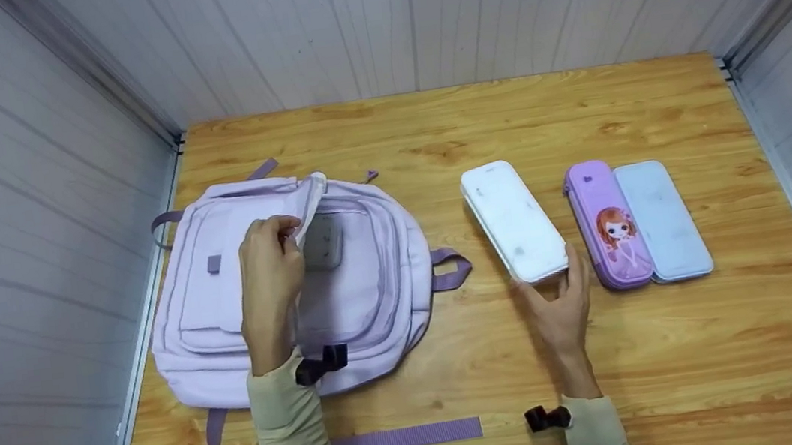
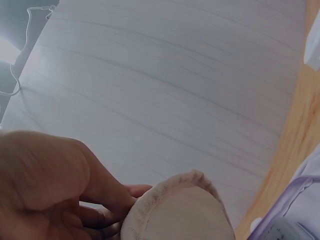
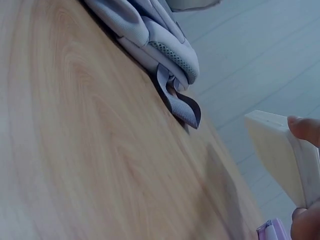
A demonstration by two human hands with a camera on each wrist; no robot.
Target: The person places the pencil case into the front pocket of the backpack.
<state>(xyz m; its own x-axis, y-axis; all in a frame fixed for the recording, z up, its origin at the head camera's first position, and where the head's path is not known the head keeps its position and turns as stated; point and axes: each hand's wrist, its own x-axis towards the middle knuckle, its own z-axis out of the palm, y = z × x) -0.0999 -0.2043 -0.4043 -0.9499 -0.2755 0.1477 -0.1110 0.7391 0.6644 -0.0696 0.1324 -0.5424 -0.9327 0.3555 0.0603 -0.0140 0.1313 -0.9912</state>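
A lilac backpack (image 1: 204, 231) lies on the table with its front pocket open. My left hand (image 1: 269, 283) pinches the edge of the pocket's flap (image 1: 310, 203) and holds it up; the flap's pale lining (image 2: 180, 217) is in the left wrist view. Inside the pocket sits a grey, round-cornered case (image 1: 321, 243). Right of the backpack, my right hand (image 1: 560, 316) grips the near end of a white oblong case (image 1: 513, 219), thumb on one side and fingers on the other. The right wrist view has this white case (image 3: 280, 150) raised off the table, a shadow below it.
A purple pencil case (image 1: 614, 241) with a doll picture and a pale blue case (image 1: 664, 220) lie side by side at the right. A strap (image 1: 407, 437) stretches along the front of the table (image 1: 757, 329). Panels (image 1: 371, 21) wall the back and sides.
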